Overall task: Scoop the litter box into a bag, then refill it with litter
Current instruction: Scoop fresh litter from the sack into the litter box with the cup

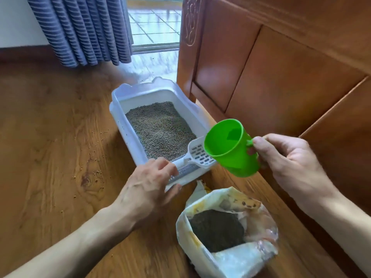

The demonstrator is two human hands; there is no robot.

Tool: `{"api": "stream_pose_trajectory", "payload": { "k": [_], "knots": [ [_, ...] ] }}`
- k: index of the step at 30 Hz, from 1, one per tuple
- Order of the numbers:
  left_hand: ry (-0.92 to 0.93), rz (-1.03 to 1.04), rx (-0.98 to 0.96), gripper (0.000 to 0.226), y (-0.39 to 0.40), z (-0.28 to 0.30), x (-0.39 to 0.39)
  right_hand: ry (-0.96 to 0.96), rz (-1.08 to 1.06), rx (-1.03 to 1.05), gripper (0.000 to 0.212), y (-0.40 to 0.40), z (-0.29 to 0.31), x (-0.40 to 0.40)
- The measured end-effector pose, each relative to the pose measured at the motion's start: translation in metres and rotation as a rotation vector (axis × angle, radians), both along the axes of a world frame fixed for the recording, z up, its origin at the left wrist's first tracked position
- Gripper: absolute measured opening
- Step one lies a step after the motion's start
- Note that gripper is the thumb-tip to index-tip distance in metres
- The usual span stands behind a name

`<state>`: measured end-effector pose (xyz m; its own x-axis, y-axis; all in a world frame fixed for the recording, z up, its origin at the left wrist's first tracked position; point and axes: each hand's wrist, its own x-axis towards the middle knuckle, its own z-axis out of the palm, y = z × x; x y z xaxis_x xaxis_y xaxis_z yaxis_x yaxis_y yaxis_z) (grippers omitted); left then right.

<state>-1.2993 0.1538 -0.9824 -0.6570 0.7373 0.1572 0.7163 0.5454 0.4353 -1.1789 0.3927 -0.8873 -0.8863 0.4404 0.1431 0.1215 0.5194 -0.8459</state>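
A white litter box (pixel 122 109) sits on the wooden floor, holding brownish-grey litter (pixel 160 129). A white slotted scoop (pixel 197 154) lies across its near right corner. My left hand (pixel 150 187) grips the near rim of the box, fingers curled over the edge beside the scoop handle. My right hand (pixel 289 163) holds a green plastic cup (pixel 230 147) by its handle, tilted on its side above the box's near right corner, and the cup looks empty. An open litter bag (pixel 230 255) with dark litter inside stands on the floor in front of the box.
A carved wooden furniture panel (pixel 281 67) rises close on the right. Striped blue curtains (pixel 84 29) hang at the back left, beside a glass door (pixel 154 23). Loose litter grains (pixel 94 159) are scattered on the floor left of the box.
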Motion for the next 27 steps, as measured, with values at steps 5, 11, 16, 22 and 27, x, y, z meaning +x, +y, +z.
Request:
{"api": "stream_pose_trajectory", "payload": {
  "k": [5,11,16,22,27],
  "knots": [
    [-0.171,-0.047,-0.033,0.064,0.016,0.004,0.033,-0.080,0.056,0.020,0.037,-0.005,0.002,0.075],
    [-0.185,-0.078,-0.143,0.025,0.032,-0.007,0.060,-0.170,0.115,0.281,0.039,-0.014,-0.026,0.114],
    [-0.172,-0.026,-0.062,0.014,0.031,-0.009,0.056,-0.319,0.375,0.616,0.031,-0.021,-0.057,0.093],
    [-0.159,-0.059,0.055,0.023,0.030,-0.012,0.061,-0.558,0.549,0.982,0.025,-0.062,-0.100,0.061],
    [-0.182,-0.058,0.098,0.016,0.029,-0.011,0.065,-0.512,0.562,0.956,0.010,-0.080,-0.113,0.046]
  ]
}}
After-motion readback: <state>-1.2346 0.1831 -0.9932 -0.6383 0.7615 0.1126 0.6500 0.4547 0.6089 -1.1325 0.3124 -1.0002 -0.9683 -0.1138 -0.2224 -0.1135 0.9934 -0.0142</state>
